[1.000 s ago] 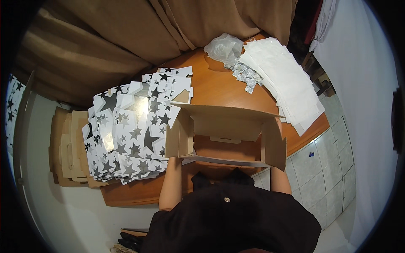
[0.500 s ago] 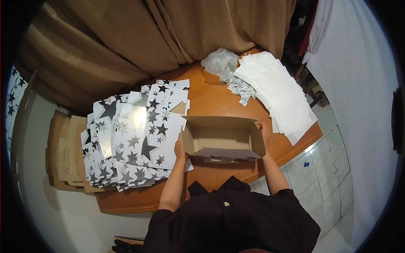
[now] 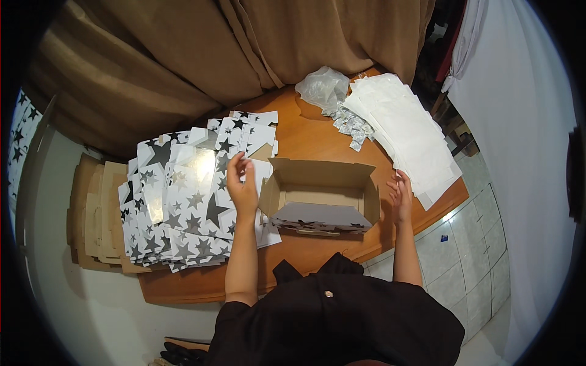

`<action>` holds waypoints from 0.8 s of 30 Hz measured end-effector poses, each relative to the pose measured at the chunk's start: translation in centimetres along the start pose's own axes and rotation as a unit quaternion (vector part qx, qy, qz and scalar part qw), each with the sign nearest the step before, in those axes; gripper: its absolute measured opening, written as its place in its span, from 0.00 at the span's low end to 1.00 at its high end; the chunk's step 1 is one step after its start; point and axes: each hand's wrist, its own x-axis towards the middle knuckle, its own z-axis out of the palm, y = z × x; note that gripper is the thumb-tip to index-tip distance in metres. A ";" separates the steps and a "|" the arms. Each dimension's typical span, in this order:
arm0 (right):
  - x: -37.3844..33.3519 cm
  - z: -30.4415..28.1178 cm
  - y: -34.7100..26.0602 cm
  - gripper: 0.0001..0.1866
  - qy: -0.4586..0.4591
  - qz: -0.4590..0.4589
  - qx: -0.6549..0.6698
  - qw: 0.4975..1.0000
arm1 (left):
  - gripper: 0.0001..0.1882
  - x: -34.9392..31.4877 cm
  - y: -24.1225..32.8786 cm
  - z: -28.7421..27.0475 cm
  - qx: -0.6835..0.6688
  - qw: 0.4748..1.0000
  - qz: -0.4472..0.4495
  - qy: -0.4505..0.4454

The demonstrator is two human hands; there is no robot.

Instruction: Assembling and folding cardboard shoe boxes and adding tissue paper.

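The wooden table [image 3: 300, 137] is partly hidden under an open box [image 3: 323, 189].

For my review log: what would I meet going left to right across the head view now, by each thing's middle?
Brown cardboard, star-print sheets, left hand, open box, right hand, small blue object, white cloth.
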 end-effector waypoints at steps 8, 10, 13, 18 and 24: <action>-4.4 2.9 -3.3 0.48 -0.134 -0.022 -0.142 0.981 | 0.31 -2.0 2.9 6.6 0.416 0.790 0.284 -0.350; -4.0 2.2 -2.6 0.47 -0.135 -0.021 -0.115 0.984 | 0.33 -2.5 2.0 5.9 0.407 0.776 0.232 -0.423; -3.2 0.0 -1.0 0.44 -0.123 -0.035 -0.039 0.991 | 0.40 -2.2 3.0 4.6 0.333 0.737 -0.024 -0.587; -3.5 -0.1 0.1 0.29 -0.152 0.016 0.065 0.986 | 0.43 -5.1 -0.5 3.0 0.276 0.655 -0.083 -0.699; -2.6 2.2 -0.7 0.26 -0.202 0.011 -0.196 0.960 | 0.44 -7.0 -1.6 2.2 0.286 0.690 -0.025 -0.664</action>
